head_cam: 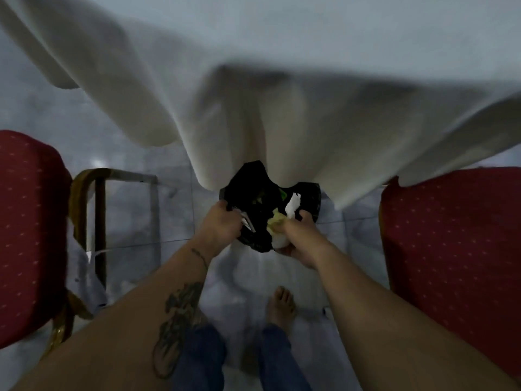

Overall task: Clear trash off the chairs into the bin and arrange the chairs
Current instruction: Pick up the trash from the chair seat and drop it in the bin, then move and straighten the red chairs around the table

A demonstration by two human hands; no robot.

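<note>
Both forearms are bare, with no sleeves. The left forearm (158, 300) carries a large dark tattoo, and a small one sits just behind the left hand (218, 222). Below the hands: blue jeans (276, 359) and bare feet (280, 306).

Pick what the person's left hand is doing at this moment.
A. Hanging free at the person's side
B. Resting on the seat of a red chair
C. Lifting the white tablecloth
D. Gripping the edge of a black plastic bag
D. The left hand is closed on the near edge of the black plastic bag, holding it open while the right hand brings crumpled paper trash to it.
</note>
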